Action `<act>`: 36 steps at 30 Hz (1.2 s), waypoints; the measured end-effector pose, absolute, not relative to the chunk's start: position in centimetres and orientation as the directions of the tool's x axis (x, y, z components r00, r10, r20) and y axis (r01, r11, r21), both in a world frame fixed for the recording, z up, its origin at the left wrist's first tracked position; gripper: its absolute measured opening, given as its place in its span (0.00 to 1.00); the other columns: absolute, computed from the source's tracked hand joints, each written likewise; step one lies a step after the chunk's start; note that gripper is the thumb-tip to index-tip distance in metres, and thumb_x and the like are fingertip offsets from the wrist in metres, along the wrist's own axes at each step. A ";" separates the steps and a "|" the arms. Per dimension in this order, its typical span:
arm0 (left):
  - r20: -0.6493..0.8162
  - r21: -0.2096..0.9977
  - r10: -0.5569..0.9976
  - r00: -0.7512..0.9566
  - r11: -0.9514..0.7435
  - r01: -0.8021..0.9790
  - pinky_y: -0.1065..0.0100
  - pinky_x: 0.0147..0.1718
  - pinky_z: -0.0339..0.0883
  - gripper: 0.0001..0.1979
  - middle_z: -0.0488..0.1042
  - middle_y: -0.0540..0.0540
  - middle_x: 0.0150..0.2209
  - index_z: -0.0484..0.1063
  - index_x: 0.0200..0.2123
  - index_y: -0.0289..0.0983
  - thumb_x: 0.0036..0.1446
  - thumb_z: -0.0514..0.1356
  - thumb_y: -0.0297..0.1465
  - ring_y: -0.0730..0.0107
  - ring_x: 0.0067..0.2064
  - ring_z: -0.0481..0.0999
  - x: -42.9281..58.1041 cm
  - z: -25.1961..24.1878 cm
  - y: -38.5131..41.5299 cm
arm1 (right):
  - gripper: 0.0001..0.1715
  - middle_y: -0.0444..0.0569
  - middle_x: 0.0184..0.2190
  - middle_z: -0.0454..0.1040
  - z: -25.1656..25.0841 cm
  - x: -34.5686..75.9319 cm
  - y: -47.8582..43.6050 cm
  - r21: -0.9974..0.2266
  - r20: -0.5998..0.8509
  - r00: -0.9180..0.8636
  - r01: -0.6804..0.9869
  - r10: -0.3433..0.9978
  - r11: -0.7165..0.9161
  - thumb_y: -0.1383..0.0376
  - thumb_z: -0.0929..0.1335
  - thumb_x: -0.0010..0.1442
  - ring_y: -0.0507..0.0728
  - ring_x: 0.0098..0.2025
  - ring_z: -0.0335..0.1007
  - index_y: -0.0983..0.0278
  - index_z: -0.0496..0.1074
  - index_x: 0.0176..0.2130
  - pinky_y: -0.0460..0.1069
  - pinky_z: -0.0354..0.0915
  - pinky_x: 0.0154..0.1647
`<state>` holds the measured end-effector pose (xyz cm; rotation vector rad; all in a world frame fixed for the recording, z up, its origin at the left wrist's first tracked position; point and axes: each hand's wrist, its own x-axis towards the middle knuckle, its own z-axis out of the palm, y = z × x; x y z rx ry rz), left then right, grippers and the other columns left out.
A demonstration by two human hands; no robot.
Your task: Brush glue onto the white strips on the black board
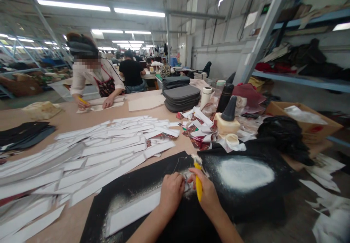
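A long white strip [133, 213] lies at a slant on a black sheet [153, 166] in front of me. My left hand [172, 190] rests on the strip's right part with its fingers curled down against it. In my right hand [206, 190] is a yellow-handled brush [198, 186], its whitish, caked head pointing away from me. The right fingers are close to the left ones, near the strip's right end, which they partly hide. Pale residue marks the black sheet around the strip, and a large whitish patch [246, 173] lies to the right.
Many overlapping white strips [115, 151] cover the table's left. A cut-open container with a dark cone [229, 111], bottles [206, 96] and stacked grey pieces [182, 99] stand beyond. Across the table, a person [95, 71] handles a yellow tool. A cardboard box [308, 126] is at right.
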<state>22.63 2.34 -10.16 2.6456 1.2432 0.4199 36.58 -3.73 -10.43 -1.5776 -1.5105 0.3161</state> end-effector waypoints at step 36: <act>-0.169 0.986 0.984 0.061 0.169 -0.004 0.70 0.25 0.64 0.18 0.72 0.47 0.25 0.71 0.26 0.33 0.41 0.62 0.44 0.68 0.28 0.71 15.1 -9.3 2.4 | 0.15 0.51 0.35 0.73 -11.0 32.3 -2.7 -0.535 0.475 0.119 0.825 0.872 0.179 0.70 0.59 0.59 0.58 0.38 0.71 0.61 0.65 0.45 0.53 0.68 0.40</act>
